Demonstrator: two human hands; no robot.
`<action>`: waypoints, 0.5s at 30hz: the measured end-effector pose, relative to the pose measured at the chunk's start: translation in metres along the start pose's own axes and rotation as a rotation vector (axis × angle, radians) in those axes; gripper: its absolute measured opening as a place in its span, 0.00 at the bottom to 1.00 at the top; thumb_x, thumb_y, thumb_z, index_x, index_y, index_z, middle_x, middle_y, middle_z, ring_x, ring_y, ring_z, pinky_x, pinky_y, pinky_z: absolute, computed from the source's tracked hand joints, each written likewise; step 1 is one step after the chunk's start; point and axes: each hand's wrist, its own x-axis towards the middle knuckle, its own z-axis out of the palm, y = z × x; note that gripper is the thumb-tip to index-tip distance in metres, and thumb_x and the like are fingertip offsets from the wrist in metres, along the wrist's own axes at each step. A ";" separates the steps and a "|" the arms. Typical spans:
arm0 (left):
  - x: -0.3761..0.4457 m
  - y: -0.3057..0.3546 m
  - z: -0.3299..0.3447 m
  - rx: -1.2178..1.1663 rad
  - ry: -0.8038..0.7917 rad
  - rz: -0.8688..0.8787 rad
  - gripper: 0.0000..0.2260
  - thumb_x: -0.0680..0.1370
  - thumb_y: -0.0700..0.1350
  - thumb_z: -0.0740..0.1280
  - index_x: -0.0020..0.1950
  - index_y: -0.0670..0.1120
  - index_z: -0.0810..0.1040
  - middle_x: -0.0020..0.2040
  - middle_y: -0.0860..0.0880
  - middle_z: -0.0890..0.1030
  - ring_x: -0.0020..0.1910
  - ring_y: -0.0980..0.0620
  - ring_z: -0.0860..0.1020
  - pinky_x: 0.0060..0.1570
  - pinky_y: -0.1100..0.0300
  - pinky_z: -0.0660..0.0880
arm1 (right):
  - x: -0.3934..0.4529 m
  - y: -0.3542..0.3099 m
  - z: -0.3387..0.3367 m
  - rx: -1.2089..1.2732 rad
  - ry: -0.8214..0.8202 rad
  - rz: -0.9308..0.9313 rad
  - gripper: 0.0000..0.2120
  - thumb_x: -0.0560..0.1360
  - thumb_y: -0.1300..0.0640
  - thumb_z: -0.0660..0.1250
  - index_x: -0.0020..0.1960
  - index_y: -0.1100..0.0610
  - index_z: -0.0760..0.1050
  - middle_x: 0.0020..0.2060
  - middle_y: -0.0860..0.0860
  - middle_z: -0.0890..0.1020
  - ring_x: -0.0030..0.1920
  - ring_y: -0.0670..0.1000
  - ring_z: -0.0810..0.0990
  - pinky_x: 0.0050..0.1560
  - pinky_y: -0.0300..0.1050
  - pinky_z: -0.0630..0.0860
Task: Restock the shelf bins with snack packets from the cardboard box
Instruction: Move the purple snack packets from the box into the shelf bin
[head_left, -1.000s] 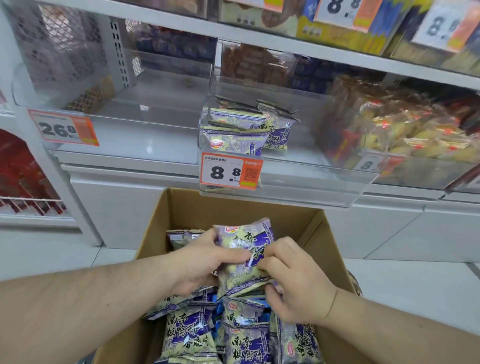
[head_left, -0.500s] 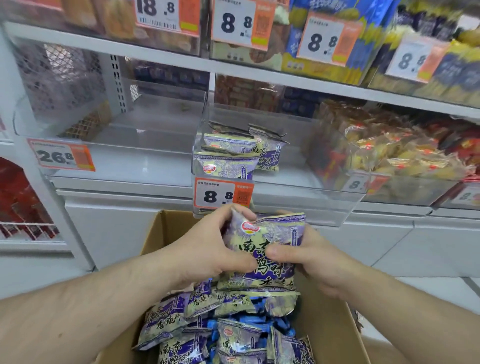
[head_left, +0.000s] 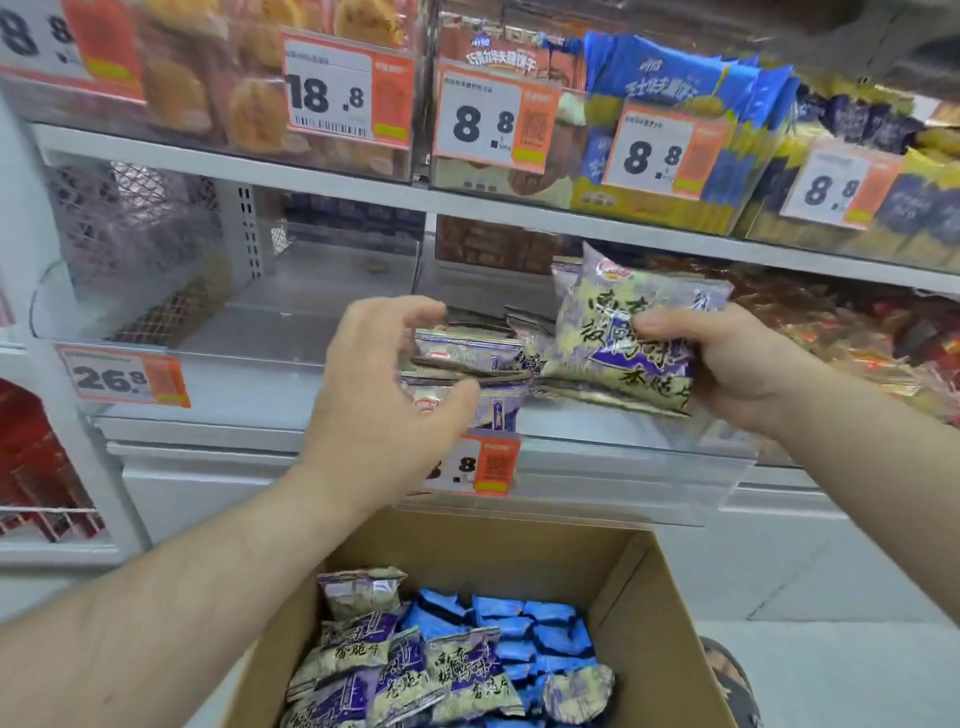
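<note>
My right hand (head_left: 727, 364) grips a small stack of purple-and-cream snack packets (head_left: 628, 332), held up over the clear shelf bin (head_left: 623, 457) in the middle shelf. Several matching packets (head_left: 467, 358) lie stacked at the bin's front left. My left hand (head_left: 379, 384) hovers in front of those packets with its fingers loosely curved and holds nothing. Below, the open cardboard box (head_left: 644, 597) holds more purple packets (head_left: 415, 670) on the left and blue packets (head_left: 530, 634) on the right.
An orange 8.8 price tag (head_left: 483, 462) hangs on the bin's front. The clear bin to the left (head_left: 234, 322), tagged 26.8, holds nothing visible. A bin of orange-wrapped snacks (head_left: 852, 343) sits to the right. The upper shelf (head_left: 311, 166) carries full bins close above.
Both hands have risen from the box to the shelf bin. The left hand has let go of the packets; the right hand alone now holds them over the bin.
</note>
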 end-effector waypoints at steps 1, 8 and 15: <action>0.001 -0.010 0.001 0.059 0.057 -0.016 0.24 0.69 0.48 0.70 0.63 0.52 0.69 0.56 0.55 0.66 0.56 0.54 0.71 0.61 0.59 0.69 | 0.015 0.001 -0.007 -0.041 0.029 0.015 0.22 0.58 0.61 0.75 0.52 0.63 0.81 0.43 0.58 0.86 0.41 0.55 0.85 0.42 0.47 0.81; 0.002 -0.030 0.020 0.014 -0.089 -0.483 0.27 0.81 0.46 0.61 0.78 0.46 0.56 0.72 0.50 0.67 0.70 0.51 0.66 0.67 0.58 0.62 | 0.097 0.074 -0.003 -0.327 0.038 0.183 0.18 0.65 0.71 0.75 0.54 0.65 0.81 0.45 0.58 0.86 0.46 0.56 0.85 0.55 0.56 0.80; 0.005 -0.041 0.020 0.113 -0.065 -0.436 0.11 0.81 0.43 0.58 0.58 0.55 0.76 0.44 0.51 0.82 0.46 0.45 0.80 0.45 0.52 0.77 | 0.110 0.096 -0.003 -0.474 0.198 0.262 0.17 0.63 0.51 0.81 0.49 0.52 0.81 0.41 0.47 0.83 0.40 0.49 0.79 0.42 0.44 0.75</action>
